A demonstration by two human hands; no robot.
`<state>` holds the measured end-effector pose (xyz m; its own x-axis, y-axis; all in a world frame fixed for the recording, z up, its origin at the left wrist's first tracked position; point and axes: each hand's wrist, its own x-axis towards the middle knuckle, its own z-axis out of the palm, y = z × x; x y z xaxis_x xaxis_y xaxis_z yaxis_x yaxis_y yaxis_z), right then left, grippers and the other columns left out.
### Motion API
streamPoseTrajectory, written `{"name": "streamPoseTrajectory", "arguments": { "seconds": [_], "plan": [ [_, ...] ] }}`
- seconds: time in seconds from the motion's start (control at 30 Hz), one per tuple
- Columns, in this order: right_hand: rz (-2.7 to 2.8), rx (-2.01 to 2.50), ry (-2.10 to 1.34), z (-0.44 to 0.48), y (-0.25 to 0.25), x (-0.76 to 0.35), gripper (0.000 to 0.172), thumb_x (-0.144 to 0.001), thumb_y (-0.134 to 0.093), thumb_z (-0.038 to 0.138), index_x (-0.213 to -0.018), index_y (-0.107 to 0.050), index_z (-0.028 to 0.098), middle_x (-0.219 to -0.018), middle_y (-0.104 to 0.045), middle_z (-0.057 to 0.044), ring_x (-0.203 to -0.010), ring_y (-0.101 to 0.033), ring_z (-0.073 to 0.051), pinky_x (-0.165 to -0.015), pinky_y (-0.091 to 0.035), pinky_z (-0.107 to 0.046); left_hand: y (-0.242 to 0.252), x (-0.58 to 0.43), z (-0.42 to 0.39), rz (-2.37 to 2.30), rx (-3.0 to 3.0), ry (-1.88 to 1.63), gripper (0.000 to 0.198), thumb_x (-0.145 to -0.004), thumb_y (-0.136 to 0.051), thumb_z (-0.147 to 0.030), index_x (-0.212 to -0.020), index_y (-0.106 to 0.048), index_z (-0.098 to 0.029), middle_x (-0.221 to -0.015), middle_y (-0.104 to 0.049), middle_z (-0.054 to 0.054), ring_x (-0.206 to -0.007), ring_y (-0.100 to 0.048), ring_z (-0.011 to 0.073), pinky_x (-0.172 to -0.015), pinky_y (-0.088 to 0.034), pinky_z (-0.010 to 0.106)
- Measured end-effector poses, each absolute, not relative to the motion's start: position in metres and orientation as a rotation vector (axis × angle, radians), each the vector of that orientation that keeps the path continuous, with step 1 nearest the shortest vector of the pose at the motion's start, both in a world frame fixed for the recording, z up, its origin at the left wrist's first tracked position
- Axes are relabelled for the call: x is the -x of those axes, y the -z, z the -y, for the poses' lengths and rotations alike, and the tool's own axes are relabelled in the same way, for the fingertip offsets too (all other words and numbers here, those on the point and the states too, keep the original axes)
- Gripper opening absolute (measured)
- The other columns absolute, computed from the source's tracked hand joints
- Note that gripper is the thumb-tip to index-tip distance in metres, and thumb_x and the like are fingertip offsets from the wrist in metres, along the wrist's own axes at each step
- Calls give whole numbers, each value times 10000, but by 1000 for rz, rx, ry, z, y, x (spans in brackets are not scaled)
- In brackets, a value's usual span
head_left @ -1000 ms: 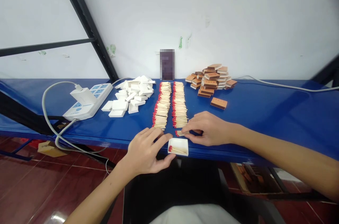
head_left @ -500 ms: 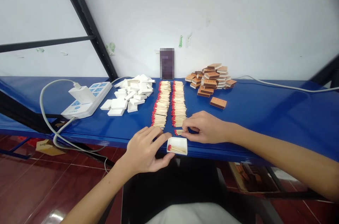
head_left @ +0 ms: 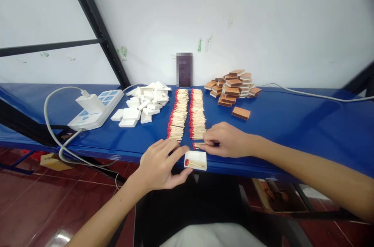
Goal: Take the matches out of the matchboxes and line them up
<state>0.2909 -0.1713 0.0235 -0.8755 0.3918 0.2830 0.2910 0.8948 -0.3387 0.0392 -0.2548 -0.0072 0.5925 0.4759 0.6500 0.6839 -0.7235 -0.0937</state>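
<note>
Between the thumb and index finger of my left hand (head_left: pixel 163 164) is a white matchbox tray (head_left: pixel 201 156) at the front edge of the shelf. A few red-tipped matches (head_left: pixel 196 164) lie inside it. Just beyond the tray, my right hand (head_left: pixel 223 140) has its fingers closed at the stick ends of a small bunch of matches (head_left: pixel 196 145), whose red heads point left. Two long rows of matches, a left row (head_left: pixel 179 114) and a right row (head_left: pixel 197 112), stretch back toward the wall with heads to the left.
White empty trays (head_left: pixel 146 103) are heaped at the left. Brown matchbox sleeves (head_left: pixel 232 87) are piled at the right, with a single sleeve (head_left: pixel 241 113) in front. A power strip (head_left: pixel 99 110) with a cable stands far left. A dark pixelated panel (head_left: pixel 184 69) leans on the wall.
My right hand has shifted very slightly at the small bunch of matches, showing a little more of them. The left hand and tray stay where they were.
</note>
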Motion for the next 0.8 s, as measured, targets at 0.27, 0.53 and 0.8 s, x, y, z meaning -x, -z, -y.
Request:
{"name": "streamPoseTrajectory", "arguments": {
  "seconds": [0.27, 0.53, 0.8],
  "plan": [
    [2614, 452, -503, 172, -29, -292, 199, -962, -585, 284, -820, -664, 168, -624, -547, 48, -533, -429, -77, -573, -329, -223, 8, -39, 254, 938, 2487, 870, 330, -880, -612, -417, -1079, -660, -158, -875, -669, 79, -747, -657, 219, -642, -517, 346],
    [2612, 286, -266, 176, -29, -296, 267, -973, -529, 210, -1147, -728, 169, -749, -708, -23, -612, -563, -116, -598, -369, -252, 8, -38, 254, 929, 2486, 892, 330, -872, -617, -416, -1071, -669, -157, -872, -669, 75, -733, -662, 209, -636, -518, 335],
    [2570, 170, 55, 178, -27, -296, 270, -987, -516, 219, -1190, -690, 188, -656, -599, 23, -564, -483, -117, -574, -327, -289, 7, -39, 255, 941, 2495, 881, 332, -876, -619, -414, -1072, -678, -153, -888, -679, 83, -736, -666, 210, -641, -527, 339]
  ]
}}
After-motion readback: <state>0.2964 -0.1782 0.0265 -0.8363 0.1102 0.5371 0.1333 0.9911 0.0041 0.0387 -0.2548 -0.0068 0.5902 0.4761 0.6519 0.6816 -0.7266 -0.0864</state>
